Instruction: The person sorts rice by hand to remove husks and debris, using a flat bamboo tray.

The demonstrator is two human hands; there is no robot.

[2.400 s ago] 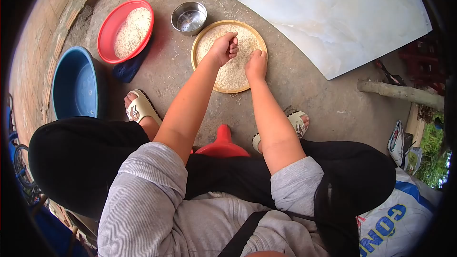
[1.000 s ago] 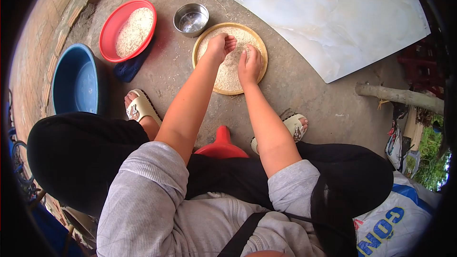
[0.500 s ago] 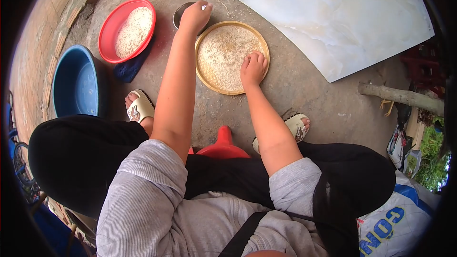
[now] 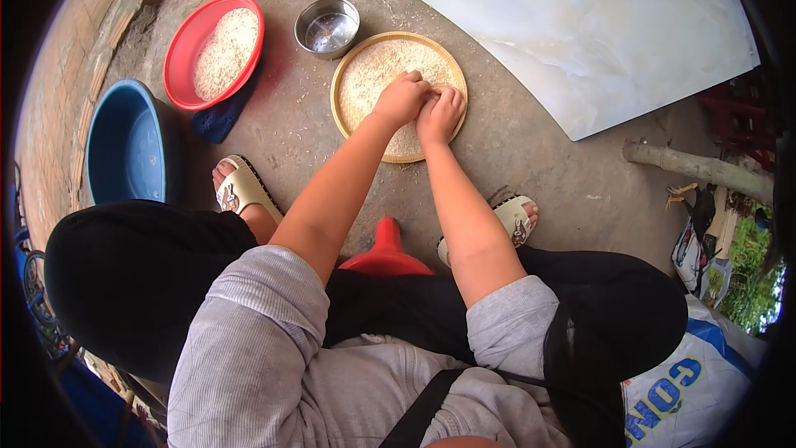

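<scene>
A round woven bamboo tray [image 4: 339, 109] lies on the ground, spread with pale grains [image 4: 375, 62] that look like rice. My left hand [image 4: 402, 98] is over the tray's middle, fingers curled together in a pinch. Close against it, my right hand [image 4: 440, 116] is at the tray's right side with its fingers bent inward. The fingertips of both hands meet, and whatever they hold is too small or hidden to make out. Just beyond the tray stands a steel bowl [image 4: 328, 26] with a little something pale at its bottom.
To the left are a red basin [image 4: 179, 75] of similar grains, a dark blue cloth [image 4: 217, 123] and a blue tub [image 4: 127, 145]. A white marbled sheet [image 4: 572, 25] covers the ground at upper right. A branch [image 4: 692, 166] juts in from the right.
My left hand has moved from over the steel bowl down and right to the tray, meeting my right hand. The bowl is now uncovered. My right hand stays at the tray's right side.
</scene>
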